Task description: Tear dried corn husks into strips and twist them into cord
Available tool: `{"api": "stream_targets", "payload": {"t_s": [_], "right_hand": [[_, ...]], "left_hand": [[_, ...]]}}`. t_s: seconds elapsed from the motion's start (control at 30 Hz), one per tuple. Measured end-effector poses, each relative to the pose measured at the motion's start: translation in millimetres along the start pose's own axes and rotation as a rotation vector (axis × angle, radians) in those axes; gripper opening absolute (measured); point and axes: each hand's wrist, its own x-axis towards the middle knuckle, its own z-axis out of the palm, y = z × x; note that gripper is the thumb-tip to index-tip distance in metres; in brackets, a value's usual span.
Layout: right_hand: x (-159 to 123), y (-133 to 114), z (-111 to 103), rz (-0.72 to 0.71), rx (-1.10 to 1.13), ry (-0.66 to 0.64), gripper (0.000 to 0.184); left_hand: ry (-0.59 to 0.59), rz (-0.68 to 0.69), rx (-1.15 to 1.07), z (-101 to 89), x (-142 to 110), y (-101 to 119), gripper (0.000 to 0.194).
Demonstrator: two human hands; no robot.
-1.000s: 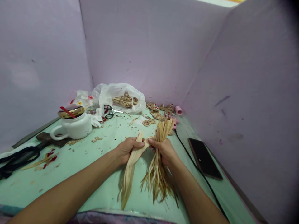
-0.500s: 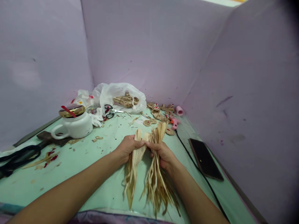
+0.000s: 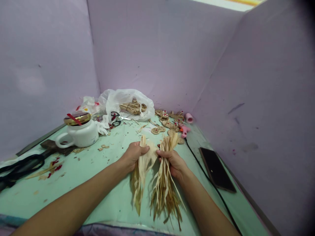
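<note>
A pale green surface (image 3: 103,183) fills the lower part of the view, boxed in by lilac walls (image 3: 157,55) on three sides. A crumpled white plastic bag (image 3: 123,100) sits at the far corner with a coil of dried fibre (image 3: 133,107) showing in its mouth. To the left stands a white mug (image 3: 82,136) with a gold lid (image 3: 77,118) and a red stick across the lid. A black strap (image 3: 21,165) lies at the left edge, beside a dark flat tool (image 3: 55,146). On the right a dark phone (image 3: 216,168) lies flat, with a black cable (image 3: 204,177) running just beside it toward a pink glue gun (image 3: 184,130).

Near the middle, the left hand (image 3: 134,155) is closed around a wide, pale husk strip (image 3: 141,173), whose upper end sticks up above the fingers and whose lower end hangs down to the surface. The right hand (image 3: 172,160) is clamped on a bundle of thin straw strips (image 3: 164,190), its top fanning above the fist and its frayed ends spread over the near edge of the surface. The two hands are just beside each other, the husk strip bridging the gap between them.

Farther back lie black-handled scissors (image 3: 115,118), several small woven straw pieces (image 3: 169,122), a pink roll (image 3: 189,117) by the wall, and red scraps (image 3: 55,164) and straw bits scattered on the left.
</note>
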Motion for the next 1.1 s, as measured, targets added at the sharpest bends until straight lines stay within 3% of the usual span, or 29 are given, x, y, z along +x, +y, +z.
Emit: {"api": "stream_targets", "payload": {"t_s": [0.17,0.33,0.57,0.7,0.8,0.9,1.1], "right_hand": [[0.5,-1.4,-1.8,-0.006,0.003,-0.01,0.023],[3.2,-1.4,-4.3,0.028,-0.006,-0.053,0.013],[6.3,-0.8,-7.4,-0.126,0.029,-0.023,0.018],[1.8,4.3,-2.2,-0.188,-0.02,-0.058,0.027],[-1.2,8.4,1.6,-0.224,-0.083,-0.103,0.035],[-1.6,9.4,2.3,-0.228,-0.122,-0.123,0.034],[1.4,7.1,-0.4,-0.247,-0.137,-0.009,0.027]], "left_hand": [[-0.025,-0.029,0.001,1.8,-0.1,2.6,0.014],[-0.072,-0.182,-0.046,-0.1,0.2,9.2,0.006],[-0.013,-0.186,-0.084,-6.5,-0.4,14.3,0.023],[-0.105,-0.268,-0.04,-3.0,-3.2,10.2,0.017],[-0.14,-0.235,-0.067,-0.1,-4.6,8.0,0.008],[-0.078,-0.213,-0.077,1.2,-4.1,8.3,0.01],[-0.057,-0.139,-0.042,-0.7,-1.0,9.1,0.018]]}}
